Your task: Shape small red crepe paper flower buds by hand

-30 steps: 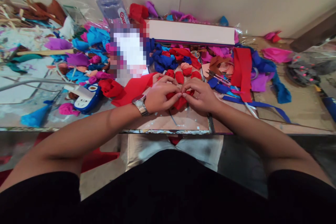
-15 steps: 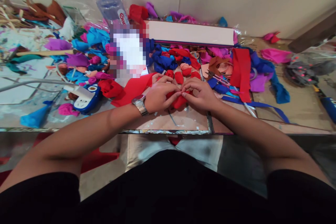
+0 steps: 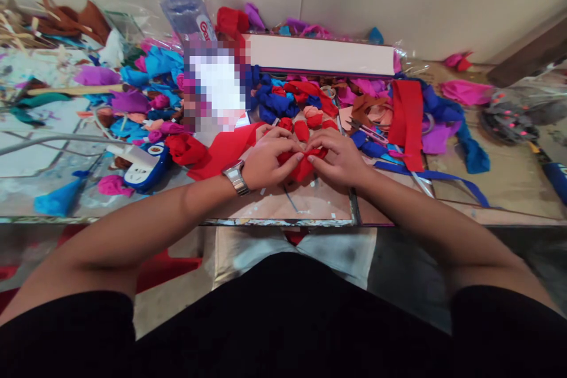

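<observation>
The pale brown tabletop (image 3: 325, 204), worn along its front edge, carries a wide red strip (image 3: 224, 153) and several small red rolls (image 3: 302, 130) near its middle. To the left lie a blue-and-white power socket (image 3: 148, 170), a crumpled pink piece (image 3: 116, 185) and a blue cone (image 3: 59, 196); to the right, a cardboard sheet (image 3: 514, 183).
</observation>
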Motion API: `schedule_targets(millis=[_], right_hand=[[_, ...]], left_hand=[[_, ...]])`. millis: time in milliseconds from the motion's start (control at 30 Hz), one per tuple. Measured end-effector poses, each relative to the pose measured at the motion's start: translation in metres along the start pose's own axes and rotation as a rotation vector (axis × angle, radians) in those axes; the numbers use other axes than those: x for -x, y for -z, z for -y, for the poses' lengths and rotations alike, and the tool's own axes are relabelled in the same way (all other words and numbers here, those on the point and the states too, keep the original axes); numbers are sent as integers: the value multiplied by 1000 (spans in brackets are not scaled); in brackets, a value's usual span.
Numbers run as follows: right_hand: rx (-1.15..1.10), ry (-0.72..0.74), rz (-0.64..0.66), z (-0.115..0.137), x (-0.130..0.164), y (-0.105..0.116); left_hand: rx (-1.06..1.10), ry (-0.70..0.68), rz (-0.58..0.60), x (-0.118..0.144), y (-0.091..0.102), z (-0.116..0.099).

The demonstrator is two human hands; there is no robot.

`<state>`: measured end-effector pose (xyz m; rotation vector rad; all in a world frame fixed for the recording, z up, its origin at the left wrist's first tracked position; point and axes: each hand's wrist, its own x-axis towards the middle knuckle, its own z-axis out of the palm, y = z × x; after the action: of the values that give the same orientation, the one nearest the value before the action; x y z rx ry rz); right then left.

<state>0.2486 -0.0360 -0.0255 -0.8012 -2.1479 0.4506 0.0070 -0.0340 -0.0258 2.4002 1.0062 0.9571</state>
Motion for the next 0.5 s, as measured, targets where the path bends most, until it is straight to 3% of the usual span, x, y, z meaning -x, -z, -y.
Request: schedule_targets(millis=[500], right_hand=[[22,-21,-17,3,-1,0]], left_hand=[[42,12,12,1,-1,0]])
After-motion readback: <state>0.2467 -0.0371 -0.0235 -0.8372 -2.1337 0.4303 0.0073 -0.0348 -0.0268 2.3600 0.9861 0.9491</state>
